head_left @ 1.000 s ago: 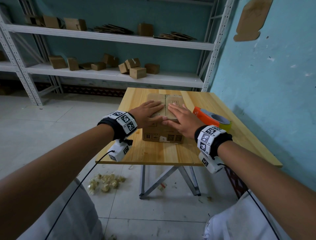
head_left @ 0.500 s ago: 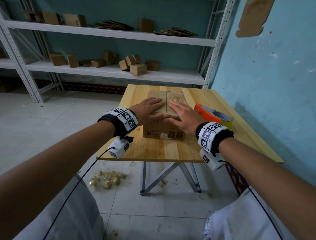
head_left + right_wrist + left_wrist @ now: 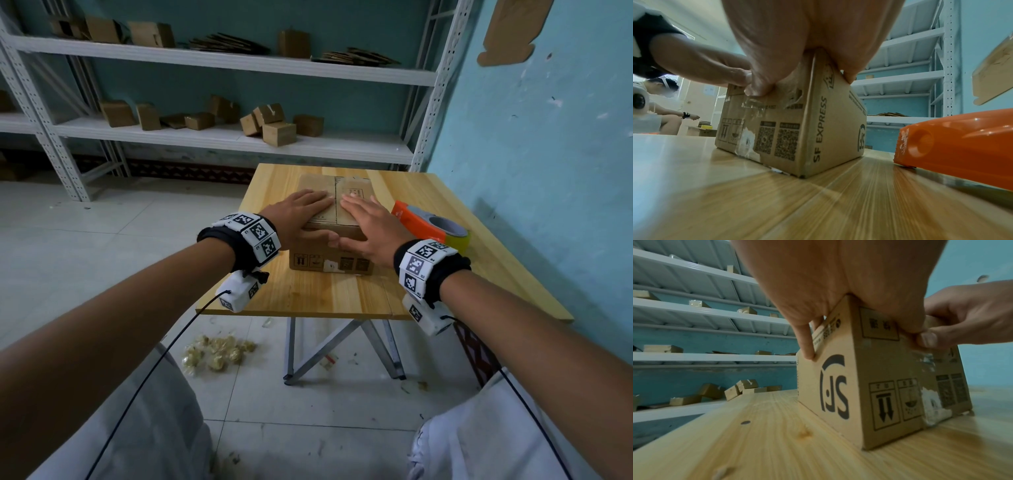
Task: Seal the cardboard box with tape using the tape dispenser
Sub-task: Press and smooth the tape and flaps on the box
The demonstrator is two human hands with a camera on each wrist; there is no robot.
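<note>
On the pale wooden table (image 3: pixel 318 291), the brown cardboard box (image 3: pixel 329 260) sits light and stiff under the flat-pressed, released left hand (image 3: pixel 298 217) and right hand (image 3: pixel 371 228), while the orange plastic tape dispenser (image 3: pixel 428 224) at 3 o'clock wants gripping by its body.

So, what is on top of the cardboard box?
Both hands lie flat on the cardboard box: left hand, right hand. The middle seam shows between them; the flaps beneath are covered.

teal wall (image 3: pixel 534 130), white shelving (image 3: pixel 236 140), tiled floor (image 3: pixel 113 240)
</note>
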